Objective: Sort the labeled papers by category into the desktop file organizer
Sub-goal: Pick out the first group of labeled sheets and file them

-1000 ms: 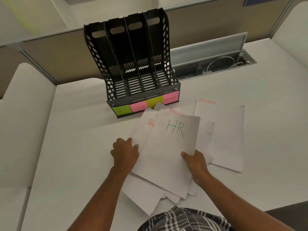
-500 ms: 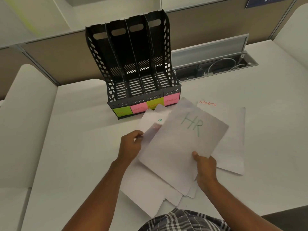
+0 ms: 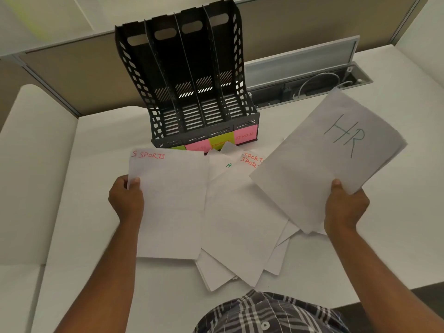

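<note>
Sorting step, pick phase: left hand (image 3: 126,200) pinches SPORTS sheet (image 3: 170,205) just in front of file organizer (image 3: 192,92); right hand (image 3: 346,205) grips HR sheet (image 3: 324,164) to its right-front. Next: match slot labels, slide in.

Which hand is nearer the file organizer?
Left. The left hand grips a SPORTS sheet just in front of the file organizer; the right hand holds the HR sheet well off to its right.

One head-worn wide-angle view looks forward and steeply down from above the desk (image 3: 396,236), close over the hands, with the organizer (image 3: 192,92) at the far edge.
</note>
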Demonstrator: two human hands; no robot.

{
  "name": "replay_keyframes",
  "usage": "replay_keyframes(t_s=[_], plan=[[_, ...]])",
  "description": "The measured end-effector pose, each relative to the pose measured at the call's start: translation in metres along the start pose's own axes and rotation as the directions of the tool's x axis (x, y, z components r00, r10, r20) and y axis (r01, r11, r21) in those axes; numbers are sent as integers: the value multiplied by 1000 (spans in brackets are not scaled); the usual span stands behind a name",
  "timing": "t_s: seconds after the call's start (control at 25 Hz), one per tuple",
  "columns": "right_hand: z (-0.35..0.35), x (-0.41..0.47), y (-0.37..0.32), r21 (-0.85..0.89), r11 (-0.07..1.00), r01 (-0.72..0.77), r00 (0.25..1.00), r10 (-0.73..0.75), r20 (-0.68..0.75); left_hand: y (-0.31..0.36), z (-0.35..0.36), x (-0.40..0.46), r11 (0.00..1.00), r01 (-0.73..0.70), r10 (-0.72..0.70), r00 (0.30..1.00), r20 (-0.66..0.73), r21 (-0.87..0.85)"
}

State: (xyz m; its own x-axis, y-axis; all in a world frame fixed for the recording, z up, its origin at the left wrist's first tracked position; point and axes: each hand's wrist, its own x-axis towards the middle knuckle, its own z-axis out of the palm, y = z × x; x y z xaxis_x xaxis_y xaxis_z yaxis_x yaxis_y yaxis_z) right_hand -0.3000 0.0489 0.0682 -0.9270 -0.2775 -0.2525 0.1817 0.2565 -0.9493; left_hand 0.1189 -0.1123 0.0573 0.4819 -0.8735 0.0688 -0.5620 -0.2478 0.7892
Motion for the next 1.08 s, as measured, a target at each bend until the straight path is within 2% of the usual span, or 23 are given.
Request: replay_keyframes(t_s=[0.12,0.24,0.32,0.4,0.48,0.6,0.8,0.96,1.08], plan=[[3,6,-8,25,1000,14,1000,-15,26,10,6,5,999,0,0,1000,4,-45],[3,2,-8,38,995,-90,987,84,138,15,12,2,998,-34,38,997,64,-56],[3,-4,-3,88,970,-224,944,194,266,12,15,1,997,-55,61,991,117,-55],[6,-18,2,83,935,-345,866,283,413,11,16,-1,997,-34,46,985,165,-73],[15,-37,14,-27,945,-325,798,290,529,13,19,-5,995,4,17,976,219,-96],[28,-68,32,-176,970,-170,741,243,626,25,28,-20,988,66,-14,941,339,-143],[39,-81,33,-219,976,-14,702,165,693,26,46,-34,923,287,-136,866,480,-256],[42,-67,32,-188,965,-180,591,259,764,35,53,-51,831,450,-204,793,575,-326],[39,-58,31,-149,965,-217,598,252,761,48,59,-68,791,490,-208,778,593,-365]])
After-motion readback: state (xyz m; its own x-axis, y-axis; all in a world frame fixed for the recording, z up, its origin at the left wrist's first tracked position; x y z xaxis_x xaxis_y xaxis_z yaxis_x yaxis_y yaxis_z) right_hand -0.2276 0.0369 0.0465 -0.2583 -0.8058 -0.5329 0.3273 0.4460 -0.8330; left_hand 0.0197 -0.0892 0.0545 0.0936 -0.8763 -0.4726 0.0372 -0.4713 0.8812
